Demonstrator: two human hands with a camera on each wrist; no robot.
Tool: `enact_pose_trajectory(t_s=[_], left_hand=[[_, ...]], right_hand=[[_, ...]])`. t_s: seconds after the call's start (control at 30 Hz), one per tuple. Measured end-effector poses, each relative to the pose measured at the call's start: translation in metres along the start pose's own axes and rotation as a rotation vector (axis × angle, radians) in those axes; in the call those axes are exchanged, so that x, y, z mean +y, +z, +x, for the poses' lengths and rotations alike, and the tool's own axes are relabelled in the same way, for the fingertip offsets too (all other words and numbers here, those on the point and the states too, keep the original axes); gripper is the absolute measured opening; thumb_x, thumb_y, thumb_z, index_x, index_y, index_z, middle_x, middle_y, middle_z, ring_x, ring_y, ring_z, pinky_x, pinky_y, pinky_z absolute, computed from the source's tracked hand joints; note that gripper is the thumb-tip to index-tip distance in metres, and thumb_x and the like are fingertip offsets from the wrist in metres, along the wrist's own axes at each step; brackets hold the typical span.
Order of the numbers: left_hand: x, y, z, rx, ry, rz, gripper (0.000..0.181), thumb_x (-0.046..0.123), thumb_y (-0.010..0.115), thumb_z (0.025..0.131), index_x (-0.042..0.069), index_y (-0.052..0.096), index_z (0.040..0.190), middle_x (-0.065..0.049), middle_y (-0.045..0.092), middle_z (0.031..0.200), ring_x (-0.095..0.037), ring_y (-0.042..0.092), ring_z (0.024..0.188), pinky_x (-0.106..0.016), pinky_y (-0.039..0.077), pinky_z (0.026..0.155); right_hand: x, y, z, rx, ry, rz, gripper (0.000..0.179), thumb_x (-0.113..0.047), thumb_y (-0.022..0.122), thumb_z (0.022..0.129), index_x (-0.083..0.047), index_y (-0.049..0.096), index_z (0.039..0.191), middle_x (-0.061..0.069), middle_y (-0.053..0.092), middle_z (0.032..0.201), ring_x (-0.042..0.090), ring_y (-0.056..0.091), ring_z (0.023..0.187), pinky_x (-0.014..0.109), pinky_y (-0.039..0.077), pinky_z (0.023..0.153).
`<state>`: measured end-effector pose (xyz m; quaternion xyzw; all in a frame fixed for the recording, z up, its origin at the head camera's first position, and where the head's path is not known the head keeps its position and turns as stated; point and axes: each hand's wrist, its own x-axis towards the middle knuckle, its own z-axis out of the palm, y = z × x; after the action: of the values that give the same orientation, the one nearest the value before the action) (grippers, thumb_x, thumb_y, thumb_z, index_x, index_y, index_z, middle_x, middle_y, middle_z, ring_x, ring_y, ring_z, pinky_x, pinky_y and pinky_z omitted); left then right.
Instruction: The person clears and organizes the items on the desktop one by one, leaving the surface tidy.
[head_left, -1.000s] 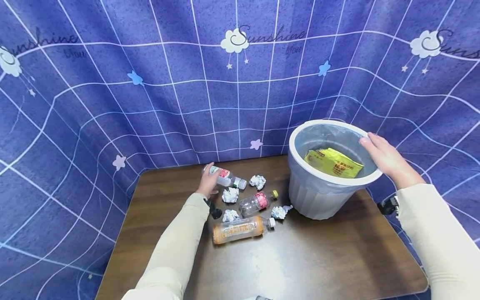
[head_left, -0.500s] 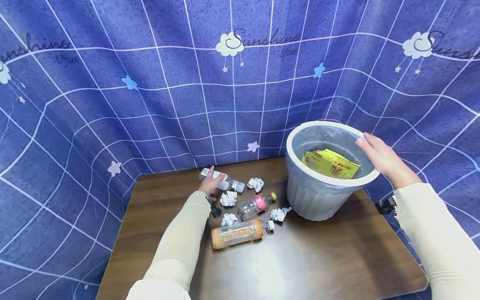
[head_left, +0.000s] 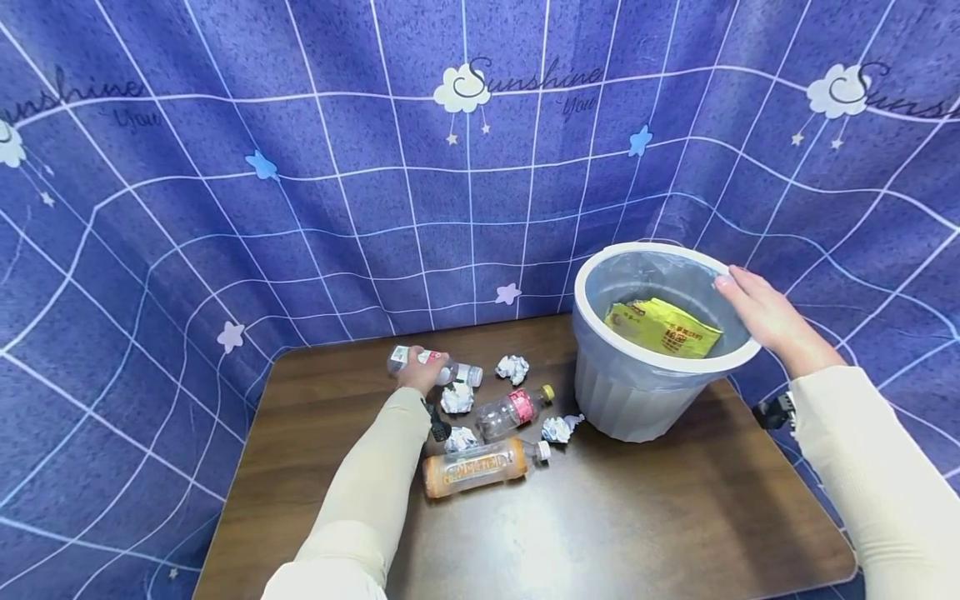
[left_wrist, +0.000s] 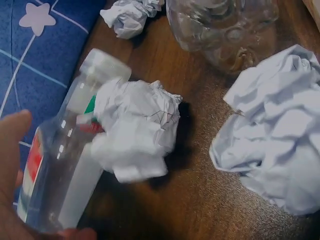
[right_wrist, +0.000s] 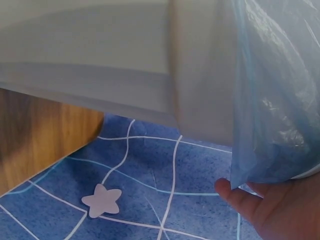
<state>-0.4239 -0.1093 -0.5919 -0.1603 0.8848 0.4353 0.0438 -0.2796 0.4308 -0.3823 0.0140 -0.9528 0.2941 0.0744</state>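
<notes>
My left hand [head_left: 420, 372] grips a clear plastic bottle [head_left: 453, 373] lying at the back of the table, its white cap pointing right. In the left wrist view the thumb and fingertips frame the bottle's [left_wrist: 70, 135] lower half, and a crumpled paper ball [left_wrist: 137, 130] overlaps its neck. My right hand [head_left: 772, 321] holds the right rim of a grey lined bin [head_left: 630, 400], where the right wrist view has fingers [right_wrist: 242, 200] against the plastic bag liner [right_wrist: 275, 100]. A yellow wrapper [head_left: 663, 327] lies inside the bin.
A small bottle [head_left: 506, 412] with a yellow cap and a larger orange-labelled bottle [head_left: 480, 468] lie mid-table. Several crumpled paper balls [head_left: 512, 368] are scattered around them. A blue curtain [head_left: 375, 208] hangs behind the table [head_left: 637, 517].
My left hand has closed around the clear bottle, which has shifted slightly left and down in the view. The right hand stays on the bin rim.
</notes>
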Motion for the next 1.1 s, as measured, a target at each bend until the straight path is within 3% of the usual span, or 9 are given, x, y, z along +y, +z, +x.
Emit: enact_pose_trajectory(t_s=[0.1,0.23,0.43,0.57,0.77,1.0,1.1], left_hand=[[-0.004,-0.006,-0.004,0.055,-0.052,-0.03,0.071,0.052,0.072,0.084,0.023,0.041,0.14,-0.039,0.041,0.131,-0.047,0.05,0.118,-0.053,0.045,0.099],[-0.012,-0.014,-0.005,0.126,-0.072,-0.08,0.063,0.04,0.077,0.082,0.017,0.043,0.13,-0.041,0.038,0.128,-0.05,0.047,0.117,-0.054,0.045,0.097],[-0.022,-0.02,0.0,0.14,-0.071,-0.083,0.06,0.032,0.073,0.077,0.018,0.043,0.127,-0.039,0.038,0.128,-0.047,0.045,0.119,-0.05,0.046,0.097],[-0.023,-0.024,0.002,0.129,-0.066,-0.063,0.064,0.032,0.072,0.078,0.02,0.043,0.134,-0.04,0.041,0.128,-0.049,0.045,0.121,-0.052,0.045,0.099],[-0.011,-0.036,0.005,0.12,-0.004,-0.061,0.068,0.031,0.068,0.08,0.024,0.045,0.145,-0.037,0.04,0.132,-0.048,0.042,0.124,-0.053,0.045,0.097],[0.009,-0.05,0.01,0.096,0.021,-0.155,0.067,0.031,0.066,0.084,0.03,0.045,0.147,-0.035,0.038,0.134,-0.045,0.044,0.119,-0.049,0.06,0.073],[0.021,-0.053,0.01,0.069,0.025,-0.203,0.067,0.032,0.066,0.085,0.032,0.044,0.148,-0.033,0.043,0.132,-0.043,0.052,0.111,-0.049,0.061,0.069]], right_hand=[[0.0,0.001,0.0,0.0,-0.002,0.001,0.073,-0.043,0.025,0.109,0.014,0.017,0.153,0.043,0.016,0.154,0.059,0.014,0.143,0.067,0.012,0.117],[-0.001,0.002,0.001,0.002,-0.01,-0.001,0.072,-0.043,0.025,0.109,0.014,0.017,0.153,0.043,0.017,0.154,0.06,0.014,0.143,0.067,0.012,0.117],[-0.003,0.004,0.001,0.005,-0.022,0.0,0.072,-0.042,0.026,0.109,0.015,0.019,0.152,0.043,0.018,0.153,0.06,0.016,0.143,0.067,0.013,0.117],[-0.004,0.002,0.001,-0.002,-0.018,-0.003,0.072,-0.042,0.025,0.109,0.015,0.018,0.153,0.043,0.018,0.153,0.06,0.015,0.143,0.067,0.012,0.116],[-0.002,0.0,0.001,-0.007,-0.006,-0.016,0.072,-0.042,0.024,0.109,0.015,0.017,0.152,0.044,0.018,0.153,0.06,0.015,0.143,0.067,0.013,0.116],[-0.001,0.0,0.001,-0.003,-0.001,-0.019,0.073,-0.043,0.024,0.109,0.014,0.017,0.153,0.043,0.018,0.154,0.059,0.015,0.143,0.067,0.012,0.117],[-0.001,0.0,0.0,0.001,-0.005,-0.02,0.072,-0.043,0.024,0.109,0.014,0.016,0.153,0.043,0.018,0.153,0.06,0.015,0.143,0.067,0.012,0.117]])
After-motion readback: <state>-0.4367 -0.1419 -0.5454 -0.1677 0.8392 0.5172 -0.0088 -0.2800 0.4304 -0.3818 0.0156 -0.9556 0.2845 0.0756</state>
